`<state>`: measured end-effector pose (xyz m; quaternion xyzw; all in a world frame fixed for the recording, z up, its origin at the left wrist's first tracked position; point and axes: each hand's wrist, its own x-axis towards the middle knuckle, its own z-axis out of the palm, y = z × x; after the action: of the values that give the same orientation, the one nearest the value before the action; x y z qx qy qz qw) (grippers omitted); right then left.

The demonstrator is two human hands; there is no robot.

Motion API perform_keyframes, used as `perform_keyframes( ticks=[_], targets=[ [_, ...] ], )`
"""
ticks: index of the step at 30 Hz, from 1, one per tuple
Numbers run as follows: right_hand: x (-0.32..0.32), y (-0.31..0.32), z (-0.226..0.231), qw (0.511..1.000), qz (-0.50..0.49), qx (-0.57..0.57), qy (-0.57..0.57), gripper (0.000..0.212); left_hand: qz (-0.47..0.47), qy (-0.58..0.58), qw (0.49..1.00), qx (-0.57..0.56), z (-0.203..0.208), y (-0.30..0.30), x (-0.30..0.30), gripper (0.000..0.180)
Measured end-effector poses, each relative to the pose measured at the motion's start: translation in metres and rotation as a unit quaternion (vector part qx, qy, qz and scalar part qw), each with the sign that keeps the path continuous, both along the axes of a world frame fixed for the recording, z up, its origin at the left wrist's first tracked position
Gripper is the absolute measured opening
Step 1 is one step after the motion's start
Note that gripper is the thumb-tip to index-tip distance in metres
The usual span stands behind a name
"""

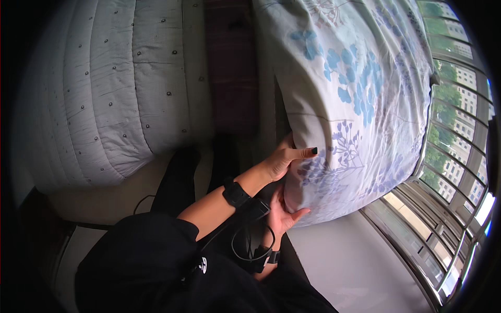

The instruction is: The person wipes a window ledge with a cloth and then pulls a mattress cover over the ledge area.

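Observation:
A thick white quilt [365, 141] with blue and purple flower prints lies bundled or folded beside the window, its rounded near end toward me. My left hand [286, 157] grips that end, its thumb with a dark nail lying on top and its fingers mostly hidden behind the fabric. Lower down, my right hand [283, 216] cups the bottom corner, its palm against the cloth, fingers along the side and thumb apart from them. Each wrist wears a black band, and a thin black cable [234, 245] loops between the forearms.
On the left lies a grey padded bedcover [112, 88] with stitched lines and small dots. A dark purple folded cloth [232, 68] sits between it and the quilt. White ledge [344, 255] runs under the quilt's near end. A barred window [454, 109] borders the right side.

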<state>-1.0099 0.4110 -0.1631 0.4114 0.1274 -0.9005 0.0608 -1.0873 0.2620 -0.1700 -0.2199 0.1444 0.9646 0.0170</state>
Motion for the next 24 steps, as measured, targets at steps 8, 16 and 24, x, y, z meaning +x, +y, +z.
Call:
perform_keyframes(
  ticks=[8,16,24],
  targets=[
    [0.018,0.037,-0.063,0.997,-0.071,-0.006,-0.019,0.076,0.04,-0.032,0.974,0.223,-0.096,0.001,0.0,0.069],
    [0.035,0.04,-0.045,0.993,-0.095,0.017,0.073,0.074,0.002,-0.039,0.991,0.126,-0.08,-0.05,-0.027,0.064],
    [0.036,0.085,-0.085,0.984,-0.168,-0.017,-0.048,0.051,-0.063,-0.105,0.991,0.053,-0.071,-0.063,-0.067,0.054]
  ],
)
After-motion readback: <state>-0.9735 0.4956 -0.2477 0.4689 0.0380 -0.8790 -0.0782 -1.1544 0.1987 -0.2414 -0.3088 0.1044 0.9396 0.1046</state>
